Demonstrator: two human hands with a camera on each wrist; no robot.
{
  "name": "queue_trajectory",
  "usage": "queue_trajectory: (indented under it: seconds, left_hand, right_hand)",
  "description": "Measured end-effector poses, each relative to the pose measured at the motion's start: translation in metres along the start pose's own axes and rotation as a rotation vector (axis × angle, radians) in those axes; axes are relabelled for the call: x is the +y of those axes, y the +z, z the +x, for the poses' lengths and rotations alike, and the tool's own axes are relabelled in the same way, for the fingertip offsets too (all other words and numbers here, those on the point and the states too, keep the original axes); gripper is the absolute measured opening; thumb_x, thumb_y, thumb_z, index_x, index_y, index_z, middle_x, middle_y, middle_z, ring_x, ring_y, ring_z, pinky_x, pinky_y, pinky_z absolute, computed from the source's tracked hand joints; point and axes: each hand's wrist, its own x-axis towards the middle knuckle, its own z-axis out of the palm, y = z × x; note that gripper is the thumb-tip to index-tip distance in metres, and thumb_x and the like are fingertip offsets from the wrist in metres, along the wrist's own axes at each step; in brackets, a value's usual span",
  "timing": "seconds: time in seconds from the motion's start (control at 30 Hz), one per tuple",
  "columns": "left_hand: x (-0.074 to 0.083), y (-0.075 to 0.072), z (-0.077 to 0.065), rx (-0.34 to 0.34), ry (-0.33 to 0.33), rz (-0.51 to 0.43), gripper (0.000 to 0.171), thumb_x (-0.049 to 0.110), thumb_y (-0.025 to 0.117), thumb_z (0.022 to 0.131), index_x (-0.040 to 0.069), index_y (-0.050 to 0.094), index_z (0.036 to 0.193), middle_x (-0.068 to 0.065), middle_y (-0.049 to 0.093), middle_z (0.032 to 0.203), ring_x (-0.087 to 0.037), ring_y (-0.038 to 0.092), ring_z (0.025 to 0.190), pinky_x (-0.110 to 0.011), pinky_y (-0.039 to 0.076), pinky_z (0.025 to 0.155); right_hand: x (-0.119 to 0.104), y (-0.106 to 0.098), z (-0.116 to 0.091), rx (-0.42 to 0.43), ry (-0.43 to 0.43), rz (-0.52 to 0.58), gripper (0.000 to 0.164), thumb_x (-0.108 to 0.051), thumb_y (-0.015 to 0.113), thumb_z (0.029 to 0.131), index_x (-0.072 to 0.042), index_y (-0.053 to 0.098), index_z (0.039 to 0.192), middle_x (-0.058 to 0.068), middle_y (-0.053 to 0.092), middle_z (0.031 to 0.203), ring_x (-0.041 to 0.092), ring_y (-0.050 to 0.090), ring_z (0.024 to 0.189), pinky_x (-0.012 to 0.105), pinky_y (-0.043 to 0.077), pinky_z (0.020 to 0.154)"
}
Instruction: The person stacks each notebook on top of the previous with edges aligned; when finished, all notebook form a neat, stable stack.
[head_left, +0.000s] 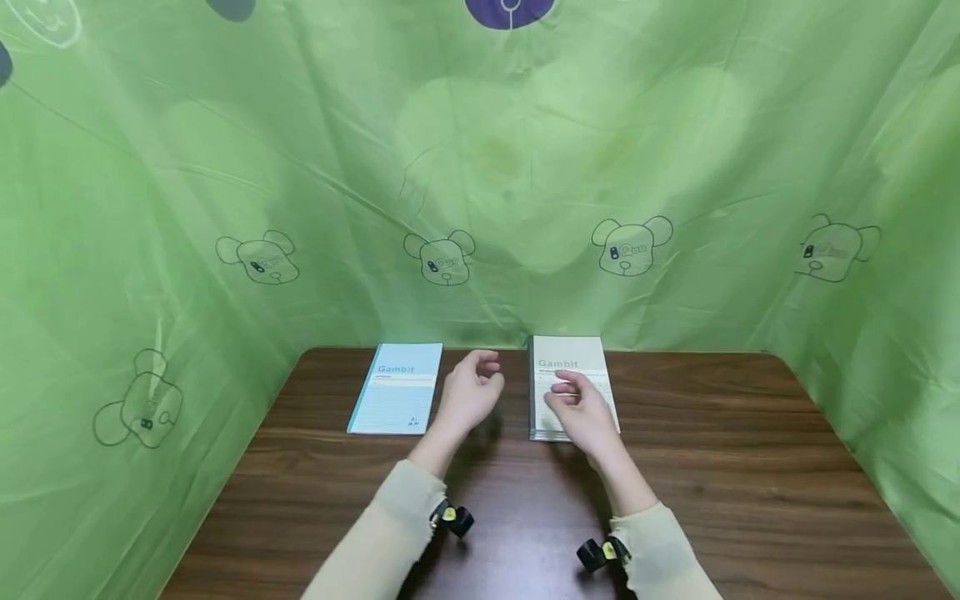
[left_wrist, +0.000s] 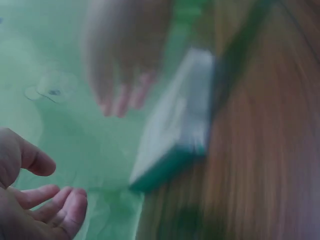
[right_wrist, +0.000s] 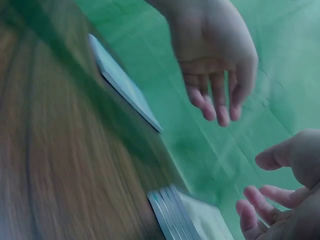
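A light blue notebook [head_left: 402, 379] marked "Gambit" lies at the left near the table's back edge. To its right is a stack of grey-white notebooks [head_left: 545, 408] with dark spines, whose layered edges [right_wrist: 175, 215] show in the right wrist view. My left hand [head_left: 471, 392] hovers between the two, its fingers loosely bent around nothing. Above the stack, my right hand [head_left: 585, 412] hides part of the top cover; its thumb and fingers are apart and hold nothing. The left wrist view is blurred, but the stack [left_wrist: 170, 120] shows beyond the left hand [left_wrist: 42, 195].
Both notebook piles rest on a dark wood-grain table [head_left: 720, 467]. A green curtain [head_left: 525, 183] with printed bear faces hangs behind the table and along both sides. Each sleeve cuff carries a small black wrist camera [head_left: 459, 522].
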Motion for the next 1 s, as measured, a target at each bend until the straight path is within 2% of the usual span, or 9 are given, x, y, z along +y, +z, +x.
queue_trajectory:
  seconds: [0.13,0.27,0.37,0.53,0.6,0.7,0.83,1.0]
  left_hand:
    - [-0.021,-0.023,0.005,0.01,0.03,0.072,0.039,0.011,0.068,0.095,0.006,0.071,0.133,-0.008,0.079,0.117,-0.024,0.074,0.095,-0.046,0.061,0.09]
    - [-0.045,-0.049,0.007,0.015,-0.01,0.102,0.039,0.012,0.067,0.096,0.006,0.07,0.135,-0.01,0.077,0.119,-0.025,0.073,0.096,-0.046,0.06,0.089]
    - [-0.063,-0.071,0.008,0.03,-0.036,0.13,0.042,0.012,0.066,0.097,0.006,0.068,0.138,-0.011,0.076,0.122,-0.027,0.074,0.099,-0.045,0.06,0.088]
    - [-0.09,-0.119,0.012,0.114,-0.045,0.214,0.047,0.015,0.066,0.098,0.002,0.065,0.143,-0.014,0.077,0.129,-0.032,0.077,0.105,-0.049,0.059,0.094]
    - [-0.101,-0.136,0.014,0.145,-0.074,0.239,0.048,0.018,0.064,0.099,0.002,0.065,0.144,-0.015,0.076,0.132,-0.033,0.077,0.109,-0.051,0.057,0.096]
    - [-0.118,-0.158,0.01,0.154,-0.148,0.242,0.051,0.021,0.062,0.101,0.002,0.061,0.149,-0.017,0.074,0.137,-0.036,0.073,0.114,-0.053,0.055,0.097]
    - [-0.134,-0.174,0.008,0.139,-0.203,0.216,0.055,0.024,0.062,0.104,0.003,0.056,0.154,-0.018,0.07,0.143,-0.038,0.069,0.118,-0.055,0.053,0.099]
    - [-0.151,-0.18,0.009,0.137,-0.223,0.226,0.056,0.025,0.063,0.105,0.002,0.054,0.156,-0.022,0.066,0.146,-0.04,0.066,0.12,-0.058,0.052,0.102]
  right_hand:
    - [-0.008,0.031,0.004,-0.083,-0.022,-0.017,0.052,-0.012,0.075,0.1,0.0,0.062,0.149,0.021,0.072,0.133,0.031,0.07,0.115,0.044,0.057,0.099]
    - [-0.017,0.059,0.008,-0.165,-0.045,-0.046,0.054,-0.014,0.076,0.099,0.001,0.062,0.149,0.021,0.073,0.133,0.032,0.073,0.113,0.048,0.059,0.101]
    - [-0.022,0.08,0.011,-0.196,-0.048,-0.066,0.055,-0.017,0.077,0.099,-0.001,0.062,0.149,0.019,0.074,0.133,0.032,0.074,0.113,0.05,0.058,0.102]
    - [-0.022,0.119,0.012,-0.199,-0.042,-0.055,0.054,-0.019,0.075,0.099,-0.004,0.063,0.149,0.017,0.073,0.136,0.029,0.074,0.112,0.048,0.058,0.1]
    - [-0.022,0.131,0.013,-0.188,-0.044,-0.047,0.053,-0.018,0.074,0.099,-0.003,0.063,0.149,0.019,0.072,0.136,0.029,0.074,0.111,0.046,0.059,0.098]
    - [-0.021,0.15,0.014,-0.179,-0.052,-0.039,0.052,-0.016,0.072,0.099,0.0,0.064,0.148,0.02,0.072,0.135,0.03,0.075,0.109,0.046,0.06,0.095]
    - [-0.022,0.167,0.021,-0.15,-0.075,-0.051,0.052,-0.013,0.072,0.098,0.002,0.063,0.147,0.02,0.072,0.134,0.03,0.076,0.106,0.046,0.061,0.094]
    - [-0.022,0.181,0.03,-0.157,-0.127,-0.095,0.056,-0.011,0.071,0.099,0.002,0.058,0.152,0.02,0.067,0.139,0.028,0.076,0.103,0.044,0.062,0.093]
